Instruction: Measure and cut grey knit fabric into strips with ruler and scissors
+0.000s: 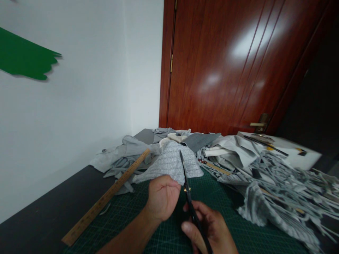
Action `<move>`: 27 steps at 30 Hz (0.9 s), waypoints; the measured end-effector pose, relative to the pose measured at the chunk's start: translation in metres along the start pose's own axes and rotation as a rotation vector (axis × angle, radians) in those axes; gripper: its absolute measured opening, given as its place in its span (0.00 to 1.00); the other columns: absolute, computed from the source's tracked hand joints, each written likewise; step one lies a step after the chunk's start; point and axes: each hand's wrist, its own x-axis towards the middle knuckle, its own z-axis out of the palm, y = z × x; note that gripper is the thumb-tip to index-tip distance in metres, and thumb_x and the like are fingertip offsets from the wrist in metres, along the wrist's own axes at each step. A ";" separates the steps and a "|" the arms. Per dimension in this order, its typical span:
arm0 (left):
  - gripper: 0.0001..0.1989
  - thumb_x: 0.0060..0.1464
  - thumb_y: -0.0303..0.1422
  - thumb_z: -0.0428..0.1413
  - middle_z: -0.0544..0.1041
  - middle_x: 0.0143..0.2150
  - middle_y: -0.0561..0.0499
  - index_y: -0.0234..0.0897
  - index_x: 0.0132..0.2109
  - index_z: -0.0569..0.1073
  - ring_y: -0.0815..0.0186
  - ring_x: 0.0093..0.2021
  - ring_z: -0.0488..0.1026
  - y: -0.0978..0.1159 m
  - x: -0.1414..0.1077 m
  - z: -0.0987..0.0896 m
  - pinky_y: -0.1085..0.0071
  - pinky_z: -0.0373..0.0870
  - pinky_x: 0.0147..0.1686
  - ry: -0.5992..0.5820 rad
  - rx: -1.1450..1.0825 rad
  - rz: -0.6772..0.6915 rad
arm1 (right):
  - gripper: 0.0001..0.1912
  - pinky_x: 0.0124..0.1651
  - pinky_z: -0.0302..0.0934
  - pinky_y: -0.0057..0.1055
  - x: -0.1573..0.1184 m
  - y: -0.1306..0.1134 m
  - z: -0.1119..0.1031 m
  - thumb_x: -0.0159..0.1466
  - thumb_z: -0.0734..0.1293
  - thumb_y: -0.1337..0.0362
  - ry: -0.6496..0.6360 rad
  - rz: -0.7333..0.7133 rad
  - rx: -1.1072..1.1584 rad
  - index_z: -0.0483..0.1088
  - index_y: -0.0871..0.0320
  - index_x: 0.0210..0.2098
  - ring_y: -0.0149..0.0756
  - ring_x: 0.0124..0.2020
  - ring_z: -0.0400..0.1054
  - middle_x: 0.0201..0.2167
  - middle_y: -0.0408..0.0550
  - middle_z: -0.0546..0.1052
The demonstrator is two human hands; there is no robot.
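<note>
Gripping cloth [167,160] by its lower edge with left hand [164,197], scissors [188,198] in right hand [209,225], lower centre; probably light, soft, floppy: best pinched beside blades [184,170].

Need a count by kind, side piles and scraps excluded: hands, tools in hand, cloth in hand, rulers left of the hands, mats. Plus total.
Hands: 2 (left hand, right hand)
Scissors, in the right hand: 1 pair
Gray ribbed cloth, in the left hand: 1
Wooden ruler, left of the hands: 1
Green cutting mat: 1
Total: 6
</note>
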 end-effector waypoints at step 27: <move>0.26 0.49 0.23 0.66 0.85 0.51 0.46 0.37 0.57 0.78 0.49 0.57 0.79 0.003 0.013 0.000 0.55 0.69 0.62 0.190 -0.089 0.305 | 0.29 0.17 0.48 0.22 -0.002 0.008 0.013 0.60 0.73 0.38 0.088 -0.036 0.019 0.73 0.58 0.44 0.26 0.16 0.56 0.20 0.38 0.66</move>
